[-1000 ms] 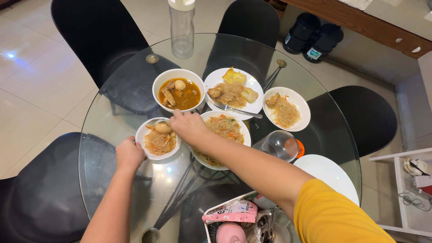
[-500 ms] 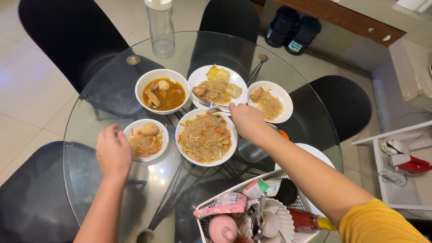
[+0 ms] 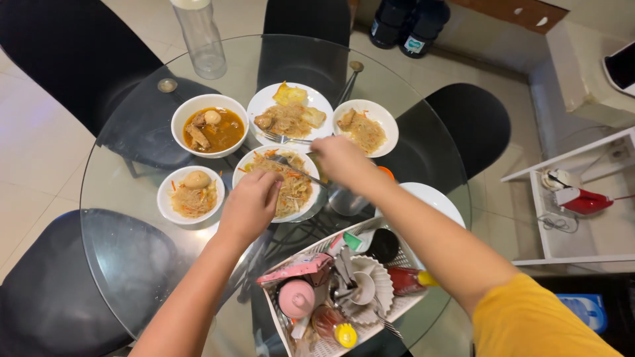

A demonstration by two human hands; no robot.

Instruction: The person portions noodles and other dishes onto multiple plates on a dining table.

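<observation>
- Left hand: fingers curled loosely over the near-left rim of the round white plate of thin noodles w/ orange shreds; touching the rim. Whether it grips the rim or only rests on it: cannot tell.
- Right hand: closed round the handle end of a slim metal fork; fork runs left from the hand, tip over the noodles on the same plate.
- Noodle plate sits on the round clear-glass table top, between the two hands, directly ahead of the left knuckles.
- Left of left hand, near but apart: small white bowl w/ noodles and a whole brown egg.
- Beyond left hand, further left: deep white bowl of brown stew w/ an egg.
- Beyond right hand: white plate w/ noodles, meat and fried pieces, a second fork lying on its near edge. Just right of it: small white dish of noodles.
- Under/behind right wrist: clear glass tumbler, partly hidden; empty white plate to the right of forearm.
- Below both forearms, nearest the person: white plastic basket w/ pink lidded cup, red sauce bottle, sachets, utensils.
- Far edge of table: clear plastic bottle. Black chairs around the table.
</observation>
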